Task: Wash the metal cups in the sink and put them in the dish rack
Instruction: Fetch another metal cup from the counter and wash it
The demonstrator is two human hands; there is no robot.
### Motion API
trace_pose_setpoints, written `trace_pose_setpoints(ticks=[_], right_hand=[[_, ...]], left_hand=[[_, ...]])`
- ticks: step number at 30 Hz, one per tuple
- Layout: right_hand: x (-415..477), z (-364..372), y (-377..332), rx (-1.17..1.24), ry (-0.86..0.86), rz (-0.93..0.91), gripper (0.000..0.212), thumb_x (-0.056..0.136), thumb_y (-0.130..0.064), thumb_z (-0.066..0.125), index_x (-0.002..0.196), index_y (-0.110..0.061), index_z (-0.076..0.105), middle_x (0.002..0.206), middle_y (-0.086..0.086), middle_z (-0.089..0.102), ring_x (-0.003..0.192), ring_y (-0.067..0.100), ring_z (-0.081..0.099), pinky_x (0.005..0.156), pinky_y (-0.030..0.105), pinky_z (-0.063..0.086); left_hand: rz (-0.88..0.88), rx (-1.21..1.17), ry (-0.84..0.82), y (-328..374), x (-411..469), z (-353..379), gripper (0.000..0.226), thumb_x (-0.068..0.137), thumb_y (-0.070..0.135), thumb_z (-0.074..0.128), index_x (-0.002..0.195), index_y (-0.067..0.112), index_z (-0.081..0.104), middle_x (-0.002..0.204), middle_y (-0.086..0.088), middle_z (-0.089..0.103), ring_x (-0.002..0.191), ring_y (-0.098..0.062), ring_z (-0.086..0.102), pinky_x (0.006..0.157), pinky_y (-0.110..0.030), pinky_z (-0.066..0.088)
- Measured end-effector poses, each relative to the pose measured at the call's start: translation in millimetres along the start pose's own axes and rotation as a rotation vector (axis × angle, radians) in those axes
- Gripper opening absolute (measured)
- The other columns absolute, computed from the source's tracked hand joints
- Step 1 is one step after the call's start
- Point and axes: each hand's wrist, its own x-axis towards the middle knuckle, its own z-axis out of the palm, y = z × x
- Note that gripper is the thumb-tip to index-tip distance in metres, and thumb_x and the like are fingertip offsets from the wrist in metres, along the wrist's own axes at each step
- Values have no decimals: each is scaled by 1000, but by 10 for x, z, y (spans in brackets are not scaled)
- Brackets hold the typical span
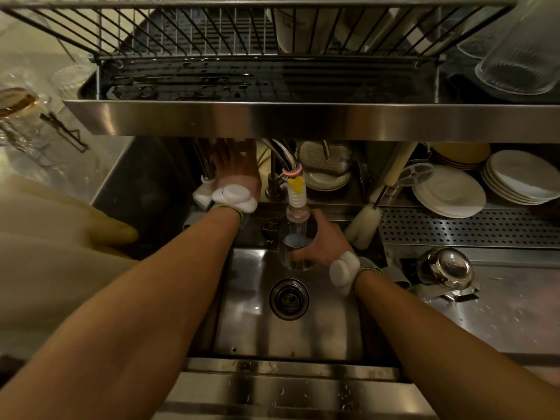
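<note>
The right hand (321, 241) is wrapped around a shiny round metal cup (297, 248). It holds the cup over the steel sink (303, 338), a little farther away than the round black drain (289, 299). The cup's open top sits right under the tap spout with the white ribbed tip and yellow tag (295, 192). I cannot tell if water is coming out.

The left hand (236, 171) reaches far back on the left, to where the tap handle seems to be. Its fingers go into the dark under the long steel shelf (303, 119), so I cannot tell if they hold anything.

Here is what could go wrong. If the tap opens too fast, water may hit the cup hard and splash out over the near edge of the sink. A wet metal cup is slippery, so it could slide out of the hand and bang into the sink.

The black wire dish rack (212, 34) is high up and far away, above the shelf. When the cup is lifted, it could bump the shelf's front edge. It could also knock the tall clear ribbed glass (521, 56) on the right.

A second shiny metal cup (445, 266) waits on the wet counter to the right.
</note>
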Motion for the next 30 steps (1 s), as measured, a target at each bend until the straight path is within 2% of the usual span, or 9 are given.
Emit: trace_pose_setpoints(ticks=[1,4,7,11,13,17,21,26,30], right_hand=[[-2,-6,2,4,14,3,89,56,-25,89,131,-18,42,124,4,60,113,21,57,89,29,48],[18,65,-40,35,28,18,89,53,-25,90,129,-21,44,122,2,62,111,20,58,88,29,48],[-38,128,-7,16,-55,10,95,51,-25,90,132,-22,41,116,-3,61,104,14,58,83,22,45],[-72,19,124,-5,-12,34,92,56,-24,89,133,-20,40,125,2,60,111,17,57,87,23,43],[-34,42,84,-4,-13,27,88,57,-23,89,131,-19,42,121,3,61,108,17,57,87,24,43],[-41,139,36,-37,-88,-2,91,56,-26,89,132,-18,40,118,0,60,106,16,57,86,24,45],[-23,35,147,-31,-27,70,91,56,-20,89,132,-19,40,126,3,57,113,19,55,87,24,42],[-42,144,132,13,-88,49,96,55,-19,90,136,-19,38,127,1,57,112,16,53,86,23,43],[1,93,200,-28,-47,81,95,54,-20,89,134,-20,39,127,4,58,116,21,56,90,28,47]], left_hand=[[-9,-11,-23,34,-100,7,63,94,29,16,148,-1,22,152,-32,21,143,-44,19,118,-49,15],[83,-65,79,37,-370,165,55,88,12,50,141,5,38,141,-26,42,128,-43,41,108,-46,34],[51,-262,27,-115,-477,401,50,87,7,50,137,9,43,137,-20,44,123,-40,46,102,-47,41],[-32,-321,-132,-291,-732,589,46,90,4,46,135,9,48,136,-18,46,124,-36,48,104,-38,38],[-51,-325,-164,-360,-816,667,47,90,2,46,136,9,47,136,-19,47,126,-36,47,102,-34,37],[-92,-344,-190,-451,-803,751,48,89,1,46,135,12,48,133,-20,52,124,-39,50,102,-39,39],[-95,-365,-209,-505,-832,811,48,88,2,45,135,12,48,133,-20,53,124,-37,51,104,-38,40],[-100,-362,-227,-503,-828,866,49,89,4,47,137,13,47,134,-18,52,125,-36,50,105,-37,38],[-81,-364,-254,-497,-838,893,51,88,2,47,138,12,45,135,-18,52,127,-34,49,106,-35,38]])
